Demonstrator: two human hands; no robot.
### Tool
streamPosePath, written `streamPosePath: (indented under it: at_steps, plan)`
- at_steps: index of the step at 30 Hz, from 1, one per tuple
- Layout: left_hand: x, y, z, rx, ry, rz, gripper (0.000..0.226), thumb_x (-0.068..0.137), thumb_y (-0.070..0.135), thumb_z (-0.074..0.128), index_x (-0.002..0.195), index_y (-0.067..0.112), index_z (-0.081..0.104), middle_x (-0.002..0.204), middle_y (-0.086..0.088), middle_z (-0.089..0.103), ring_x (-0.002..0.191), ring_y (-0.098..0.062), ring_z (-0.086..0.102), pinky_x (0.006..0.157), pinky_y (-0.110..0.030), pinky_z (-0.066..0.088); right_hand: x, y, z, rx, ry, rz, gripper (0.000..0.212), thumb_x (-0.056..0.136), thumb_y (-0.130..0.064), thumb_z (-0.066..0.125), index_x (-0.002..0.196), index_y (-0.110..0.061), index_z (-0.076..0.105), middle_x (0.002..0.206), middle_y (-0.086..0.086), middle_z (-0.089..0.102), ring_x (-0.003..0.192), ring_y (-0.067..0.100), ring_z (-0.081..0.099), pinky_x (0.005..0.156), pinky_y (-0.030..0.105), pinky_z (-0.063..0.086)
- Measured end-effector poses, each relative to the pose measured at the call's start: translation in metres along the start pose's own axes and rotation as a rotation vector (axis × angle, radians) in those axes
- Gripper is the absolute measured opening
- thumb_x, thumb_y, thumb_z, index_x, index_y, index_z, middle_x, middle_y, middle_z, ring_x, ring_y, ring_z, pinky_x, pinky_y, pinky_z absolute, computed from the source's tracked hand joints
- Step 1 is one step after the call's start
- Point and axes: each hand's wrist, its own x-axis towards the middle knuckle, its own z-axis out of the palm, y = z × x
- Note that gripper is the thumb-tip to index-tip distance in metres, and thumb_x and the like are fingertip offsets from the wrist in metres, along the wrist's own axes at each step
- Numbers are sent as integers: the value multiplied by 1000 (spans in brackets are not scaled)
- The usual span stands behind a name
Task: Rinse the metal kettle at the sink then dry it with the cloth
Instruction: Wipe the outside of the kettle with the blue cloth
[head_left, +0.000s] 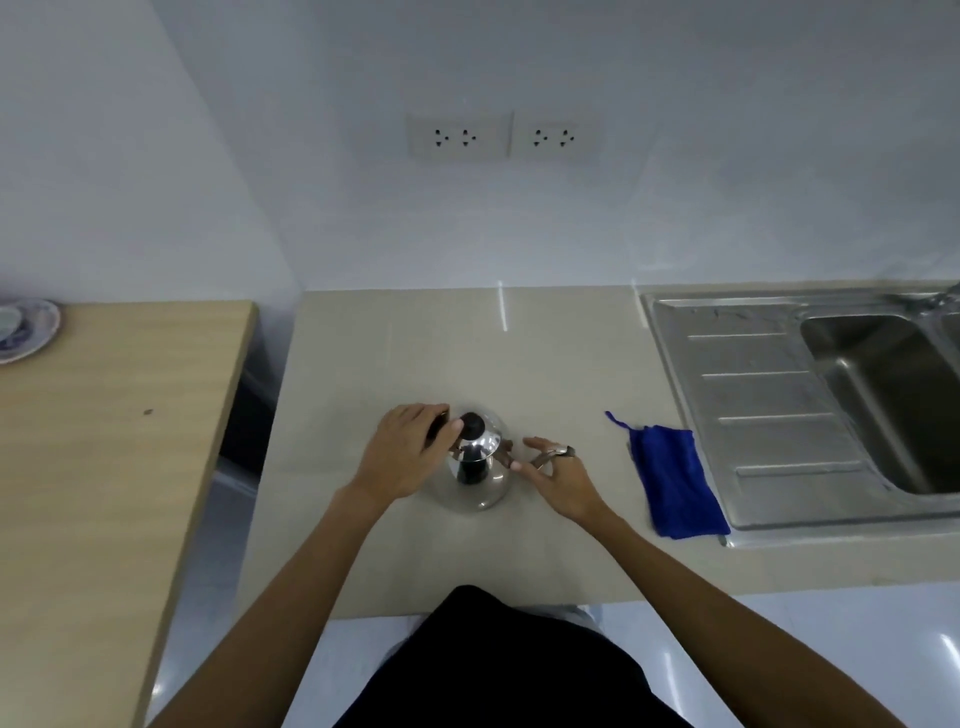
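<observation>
A shiny metal kettle (475, 475) with a black lid knob stands upright on the beige counter (519, 364). My left hand (408, 452) wraps around its dark handle on the left side. On the kettle's right, my right hand (558, 475) lies with its fingers apart, fingertips at the thin curved spout. A folded blue cloth (672, 480) lies flat on the counter to the right, against the sink's edge. The steel sink (753, 395) with its ribbed drainboard sits at the far right, and its basin is partly cut off by the frame.
A wooden table (104, 441) stands to the left across a narrow gap, with a patterned plate (26, 327) at its far corner. Two wall socket plates (504, 136) sit above the counter. The tap (945, 299) shows only at the right edge.
</observation>
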Motion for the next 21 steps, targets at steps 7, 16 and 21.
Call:
streamPosePath:
  at_steps: [7, 16, 21]
  plan:
    - [-44, -26, 13, 44, 27, -21, 69, 77, 63, 53, 133, 22, 57, 124, 2, 65, 114, -22, 59, 100, -39, 43, 38, -27, -1, 43, 12, 60, 35, 91, -47, 66, 107, -17, 73, 104, -5, 73, 94, 13, 68, 83, 22, 51]
    - [-45, -27, 11, -86, 82, -47, 41, 80, 40, 57, 118, 28, 67, 89, 0, 70, 83, -24, 64, 73, -37, 53, 59, -28, 18, 22, 61, 0, 21, 97, -33, 60, 84, -25, 74, 72, 2, 76, 68, 21, 72, 80, 44, 60]
    - [-31, -34, -9, -23, 103, -31, 32, 83, 35, 64, 115, 33, 67, 87, 8, 71, 85, -16, 58, 74, -34, 50, 84, -42, 16, 38, 64, 15, 25, 93, -37, 62, 88, -17, 77, 76, 0, 77, 71, 19, 74, 78, 45, 61]
